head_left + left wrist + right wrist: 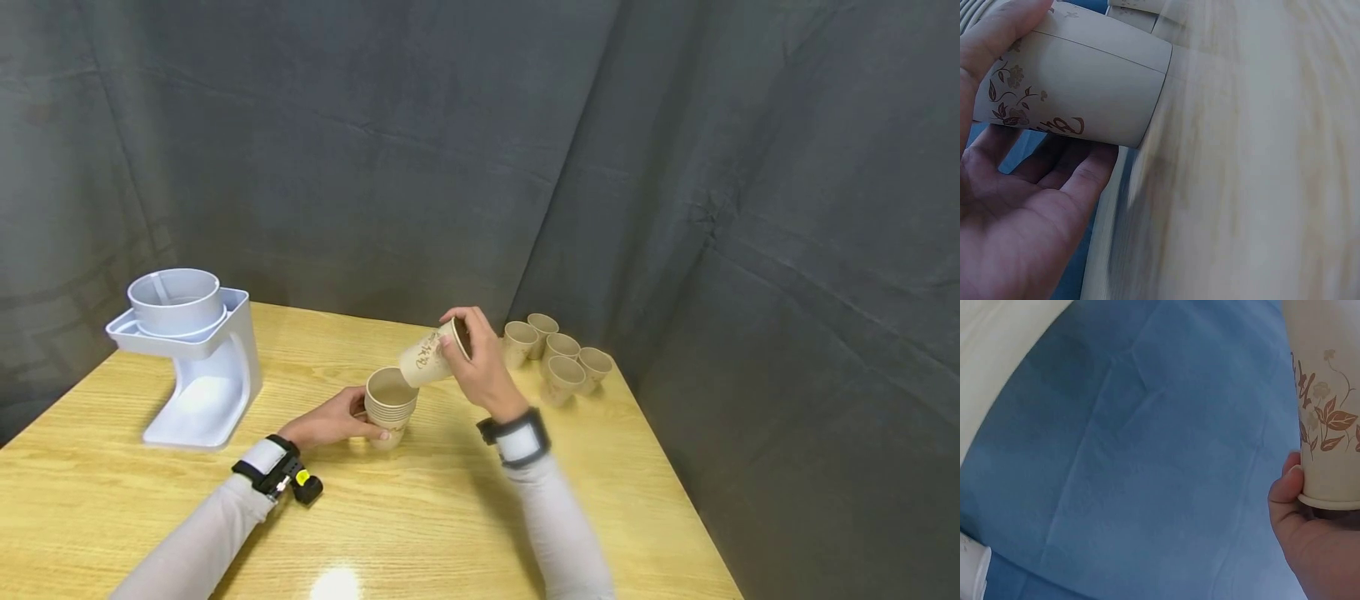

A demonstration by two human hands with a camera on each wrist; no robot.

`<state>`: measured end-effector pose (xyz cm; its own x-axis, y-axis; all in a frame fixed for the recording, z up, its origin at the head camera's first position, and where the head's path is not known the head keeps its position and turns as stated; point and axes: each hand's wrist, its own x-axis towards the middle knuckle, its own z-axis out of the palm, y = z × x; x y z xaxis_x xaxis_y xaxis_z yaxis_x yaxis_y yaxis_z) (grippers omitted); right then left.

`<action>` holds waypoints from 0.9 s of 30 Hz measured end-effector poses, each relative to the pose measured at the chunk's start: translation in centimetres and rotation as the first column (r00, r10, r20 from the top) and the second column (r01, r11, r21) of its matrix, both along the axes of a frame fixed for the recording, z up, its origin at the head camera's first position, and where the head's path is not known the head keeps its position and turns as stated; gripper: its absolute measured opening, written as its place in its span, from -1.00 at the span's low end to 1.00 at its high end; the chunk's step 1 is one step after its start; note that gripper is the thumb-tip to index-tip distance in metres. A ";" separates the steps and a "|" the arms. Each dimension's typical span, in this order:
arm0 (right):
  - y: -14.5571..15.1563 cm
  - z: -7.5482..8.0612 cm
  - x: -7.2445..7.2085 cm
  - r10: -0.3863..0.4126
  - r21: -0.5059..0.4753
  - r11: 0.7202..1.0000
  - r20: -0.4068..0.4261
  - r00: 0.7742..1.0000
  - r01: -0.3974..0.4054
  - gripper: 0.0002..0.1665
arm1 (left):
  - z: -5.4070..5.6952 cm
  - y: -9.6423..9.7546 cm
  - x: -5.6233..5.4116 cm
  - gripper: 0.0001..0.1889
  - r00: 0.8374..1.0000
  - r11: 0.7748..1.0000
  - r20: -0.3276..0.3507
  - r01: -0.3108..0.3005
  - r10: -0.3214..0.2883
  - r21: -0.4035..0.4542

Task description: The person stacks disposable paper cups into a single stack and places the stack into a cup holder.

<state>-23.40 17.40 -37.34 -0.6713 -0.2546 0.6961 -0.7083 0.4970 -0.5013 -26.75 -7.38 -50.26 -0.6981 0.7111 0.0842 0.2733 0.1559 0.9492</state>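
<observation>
My left hand (335, 419) grips a stack of nested paper cups (390, 410) standing on the table. Its thumb and fingers lie around the stack, and the left wrist view shows the printed lower cup (1079, 81) between them. My right hand (482, 362) holds a single paper cup (426, 358) near its rim. That cup is tilted, its base down to the left at the mouth of the stack and its rim up to the right. In the right wrist view, a brown flower print (1329, 422) shows on the held cup, and the thumb rests near its rim.
Several loose paper cups (565, 375) stand upright in a cluster at the table's far right corner. A white stand with a round bowl-like holder (180, 312) is at the left. Dark curtains (360, 150) hang behind and to the right of the wooden table (420, 517).
</observation>
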 end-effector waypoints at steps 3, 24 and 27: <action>-0.5 -0.5 -0.2 0.001 0.042 0.999 0.014 1.000 -0.001 -0.57 | 0.0 0.0 -0.1 -0.34 1.000 1.000 0.004 0.005 -0.005 0.000; -2.6 -2.7 -0.5 0.036 0.232 0.971 0.093 0.995 -0.057 -0.54 | 0.2 0.0 -0.1 -0.34 1.000 1.000 0.016 0.022 -0.021 -0.007; -2.8 -2.8 -0.4 0.040 0.244 0.967 0.108 0.993 -0.065 -0.48 | 0.2 -0.1 0.0 -0.36 1.000 1.000 0.015 0.023 -0.023 -0.002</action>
<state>-23.80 14.64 -40.11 -0.7164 -0.4468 0.5358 -0.6883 0.5779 -0.4384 -26.79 -7.45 -50.08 -0.6828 0.7271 0.0719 0.2623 0.1522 0.9529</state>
